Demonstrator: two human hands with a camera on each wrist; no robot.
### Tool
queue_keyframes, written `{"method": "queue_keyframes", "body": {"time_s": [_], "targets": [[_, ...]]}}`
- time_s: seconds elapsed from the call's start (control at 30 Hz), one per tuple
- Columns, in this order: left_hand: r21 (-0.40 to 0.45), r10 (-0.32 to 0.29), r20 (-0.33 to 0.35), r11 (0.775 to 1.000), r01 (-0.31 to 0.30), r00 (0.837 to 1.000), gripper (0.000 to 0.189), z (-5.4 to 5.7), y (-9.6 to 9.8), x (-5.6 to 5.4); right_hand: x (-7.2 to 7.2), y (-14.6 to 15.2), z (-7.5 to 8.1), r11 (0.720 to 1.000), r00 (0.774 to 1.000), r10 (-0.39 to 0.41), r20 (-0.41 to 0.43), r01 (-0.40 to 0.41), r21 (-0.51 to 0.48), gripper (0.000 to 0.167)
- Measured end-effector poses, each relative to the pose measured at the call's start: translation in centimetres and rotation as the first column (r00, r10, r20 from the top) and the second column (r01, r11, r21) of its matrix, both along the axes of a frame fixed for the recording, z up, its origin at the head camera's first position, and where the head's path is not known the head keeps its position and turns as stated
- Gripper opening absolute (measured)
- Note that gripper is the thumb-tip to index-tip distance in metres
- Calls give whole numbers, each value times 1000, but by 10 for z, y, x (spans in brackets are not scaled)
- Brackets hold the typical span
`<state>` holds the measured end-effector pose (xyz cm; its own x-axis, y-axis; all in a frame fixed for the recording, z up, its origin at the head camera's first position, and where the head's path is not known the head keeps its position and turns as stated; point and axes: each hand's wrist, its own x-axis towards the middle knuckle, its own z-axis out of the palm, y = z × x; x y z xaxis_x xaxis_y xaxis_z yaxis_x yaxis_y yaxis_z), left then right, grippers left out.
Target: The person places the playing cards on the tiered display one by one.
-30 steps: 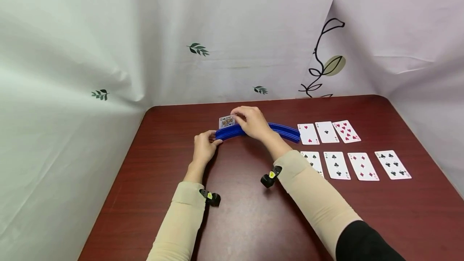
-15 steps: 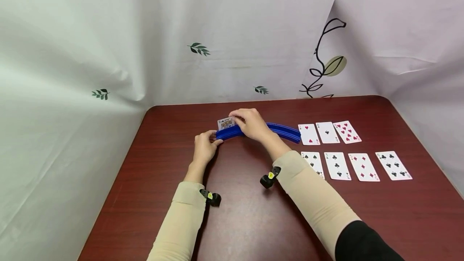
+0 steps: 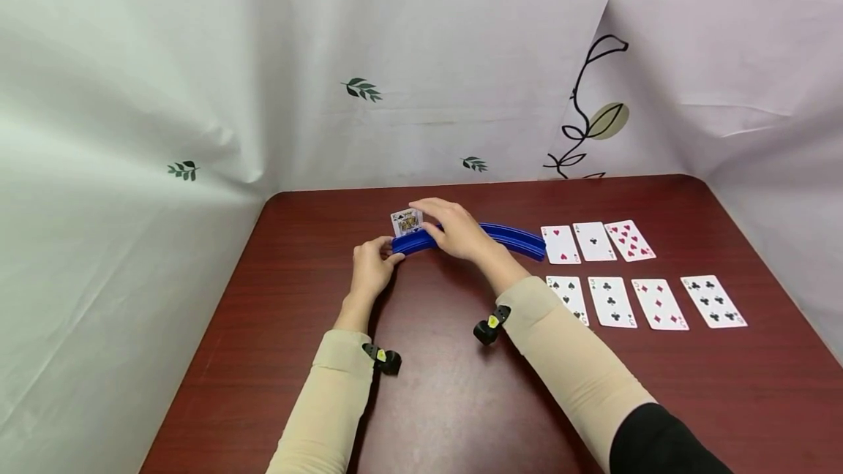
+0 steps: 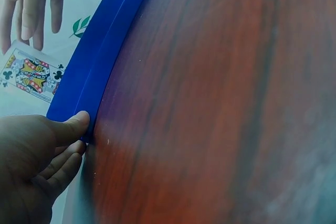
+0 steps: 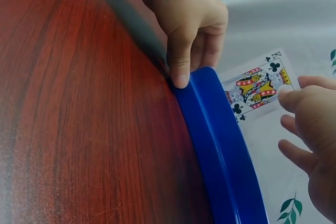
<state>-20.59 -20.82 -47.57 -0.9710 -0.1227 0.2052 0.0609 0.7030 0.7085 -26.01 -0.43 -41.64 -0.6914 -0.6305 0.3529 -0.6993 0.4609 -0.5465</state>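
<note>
A blue curved card holder (image 3: 510,238) lies across the far middle of the table. My left hand (image 3: 372,267) grips its left end, thumb on the near face and fingers behind, as the left wrist view shows. The king of clubs (image 5: 257,86) stands tilted in the holder near that end, its lower edge hidden by the blue wall. My right hand (image 3: 457,229) is just right of the card, over the holder. Its fingers are spread and relaxed, with the thumb (image 5: 287,97) overlapping the card's corner in the right wrist view; whether it touches is unclear.
To the right, three face-up playing cards (image 3: 595,241) lie in a back row. Several more, such as the club card (image 3: 612,302), form a front row, partly covered by my right sleeve (image 3: 566,346). White cloth (image 3: 421,57) hangs behind the brown table (image 3: 428,401).
The king of clubs has shifted slightly left and tilted in the holder. My right hand has moved a little left and its fingers have spread from the card. My left hand stays put.
</note>
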Motion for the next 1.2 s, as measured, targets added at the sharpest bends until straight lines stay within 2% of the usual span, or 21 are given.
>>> {"method": "queue_keyframes", "body": {"time_s": [0.13,0.23,0.43,0.63,0.93,1.2], "targets": [[-4,1,-5,1000,-1,1000,35,0,0,0,2,0,1,998,998,38,50,-40,39,52],[-7,0,-7,1000,0,1000,36,0,0,1,3,1,-1,998,998,36,60,-39,43,54],[-5,1,17,1000,-1,1000,37,0,0,1,4,12,-7,1000,997,-15,79,13,22,52],[-1,0,12,1000,0,1000,37,1,0,1,3,25,-9,997,994,-70,81,71,-8,50],[5,4,14,1000,-4,1000,37,0,0,0,6,44,-14,993,989,-110,101,112,-23,43],[-5,-15,50,1000,15,999,39,2,-1,0,12,63,-20,988,984,-139,113,146,-55,40]]}}
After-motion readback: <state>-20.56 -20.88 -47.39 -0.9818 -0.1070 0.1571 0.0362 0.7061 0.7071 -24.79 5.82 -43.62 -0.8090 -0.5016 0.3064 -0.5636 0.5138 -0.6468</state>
